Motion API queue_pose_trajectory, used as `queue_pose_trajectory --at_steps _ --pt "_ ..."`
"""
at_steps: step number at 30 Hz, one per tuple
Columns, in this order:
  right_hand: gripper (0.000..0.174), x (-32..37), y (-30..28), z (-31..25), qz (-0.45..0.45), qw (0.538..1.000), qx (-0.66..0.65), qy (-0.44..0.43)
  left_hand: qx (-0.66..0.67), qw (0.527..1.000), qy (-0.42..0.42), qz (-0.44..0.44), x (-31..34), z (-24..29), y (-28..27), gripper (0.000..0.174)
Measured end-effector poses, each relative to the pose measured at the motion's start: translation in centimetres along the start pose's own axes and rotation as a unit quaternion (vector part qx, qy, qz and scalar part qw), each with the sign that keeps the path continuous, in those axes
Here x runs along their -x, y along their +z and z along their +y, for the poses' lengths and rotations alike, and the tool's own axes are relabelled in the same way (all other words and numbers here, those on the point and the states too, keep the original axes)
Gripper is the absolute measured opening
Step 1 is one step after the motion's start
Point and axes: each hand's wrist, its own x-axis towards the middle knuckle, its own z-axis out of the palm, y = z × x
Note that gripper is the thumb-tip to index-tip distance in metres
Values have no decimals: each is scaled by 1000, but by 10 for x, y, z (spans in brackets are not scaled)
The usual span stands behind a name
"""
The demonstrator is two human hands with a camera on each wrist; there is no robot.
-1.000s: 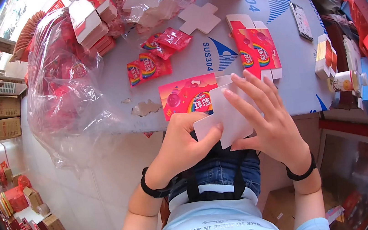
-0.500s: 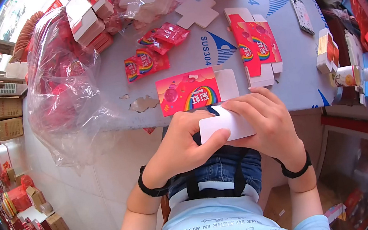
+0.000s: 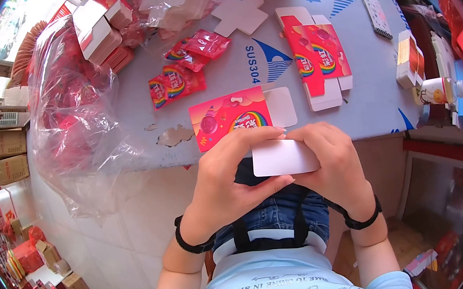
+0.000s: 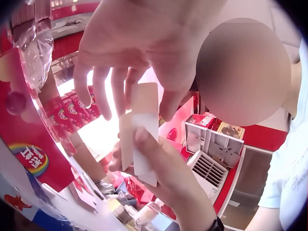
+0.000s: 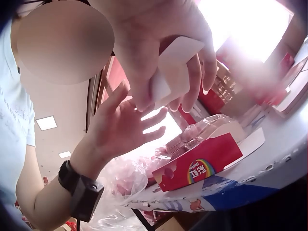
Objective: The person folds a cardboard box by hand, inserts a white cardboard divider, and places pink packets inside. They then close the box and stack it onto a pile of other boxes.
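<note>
A folded piece of white cardboard (image 3: 284, 157), plain on the side seen from above, is held over my lap at the table's front edge. My right hand (image 3: 332, 158) grips its right end, thumb along one face and fingers behind, as the left wrist view shows. Around the left end, my left hand (image 3: 221, 177) has its thumb and fingers spread apart; in the right wrist view this left hand (image 5: 108, 126) is loose, holding nothing. Just beyond the hands lies a red Skittles box (image 3: 231, 114) with a white flap (image 3: 282, 106) sticking out on its right.
Red candy pouches (image 3: 178, 83) and a white cross-shaped card (image 3: 240, 15) lie farther back on the table (image 3: 145, 57). Red printed cartons with white flaps (image 3: 322, 55) lie at the right. A clear plastic bag (image 3: 80, 114) hangs over the left edge. A bottle (image 3: 439, 91) stands at the far right.
The right hand's raised fingers came down, and its white panel folded over into a smaller rectangle. The left thumb, earlier pressing the cardboard, has come away from it, and the left fingers have opened out.
</note>
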Motion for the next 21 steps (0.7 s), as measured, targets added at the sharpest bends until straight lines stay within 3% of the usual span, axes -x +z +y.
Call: queue_pose_trajectory --at_steps 5,12,15,17,21 --pt "49 -2 -7 -5 -2 999 -46 22 58 997 -40 37 2 -2 2 51" --pt "50 6 -12 -2 -25 998 -32 55 80 996 -38 18 1 -2 4 51" --pt "46 5 -16 -2 -27 993 -83 74 94 995 -32 18 0 -1 4 51" --pt "36 5 -18 1 -38 965 -218 138 94 995 -35 -25 1 -1 1 56" --pt "24 7 -16 5 -36 954 -253 156 102 992 -36 -60 0 -3 0 56"
